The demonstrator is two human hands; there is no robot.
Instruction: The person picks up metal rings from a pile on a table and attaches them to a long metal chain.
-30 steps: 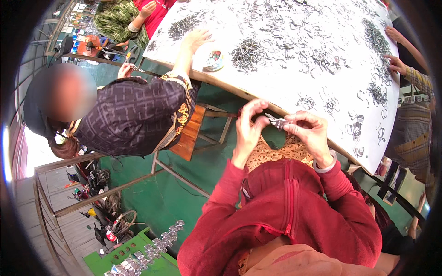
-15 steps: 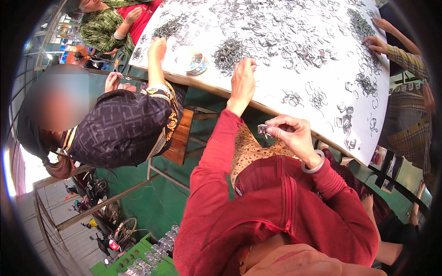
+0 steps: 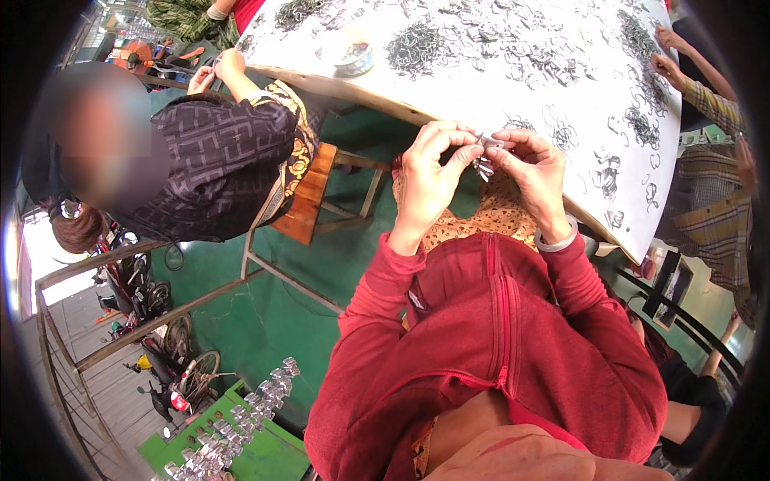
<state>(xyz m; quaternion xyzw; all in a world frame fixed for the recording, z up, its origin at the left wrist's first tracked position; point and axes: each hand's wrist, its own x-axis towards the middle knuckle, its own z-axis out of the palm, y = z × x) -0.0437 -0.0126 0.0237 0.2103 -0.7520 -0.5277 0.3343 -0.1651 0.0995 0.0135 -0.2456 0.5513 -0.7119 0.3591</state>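
- Here at the centre of the frame, a small silvery metal piece (image 3: 484,167) sits between the fingertips of both hands, its fine shape too small to read.
- The right hand (image 3: 531,164) pinches it between thumb and bent fingers; the left hand (image 3: 433,170) comes in from the other side, thumb and forefinger closed together against it.
- Just beyond, the tabletop edge (image 3: 385,107) slants from upper left to lower right, passing behind the hands, with patterned cloth (image 3: 481,218) over the lap below.
- Room to the left: green floor (image 3: 341,232) shows between the red left sleeve (image 3: 369,297) and a wooden stool (image 3: 309,196), where a co-worker in dark patterned clothing (image 3: 224,148) sits.
- Up top, the white tabletop carries a dense heap of dark metal loops (image 3: 415,50), a round tub (image 3: 354,60) beside it, and scattered pieces (image 3: 513,44) spreading rightward.
- Smaller clusters (image 3: 563,135) lie right of the hands; at upper right, another person's hand (image 3: 667,72) reaches the far side.
- Down at lower left, a green bench (image 3: 269,449) bears a row of silvery pieces (image 3: 233,429), with parked two-wheelers (image 3: 196,373) above it in the frame.
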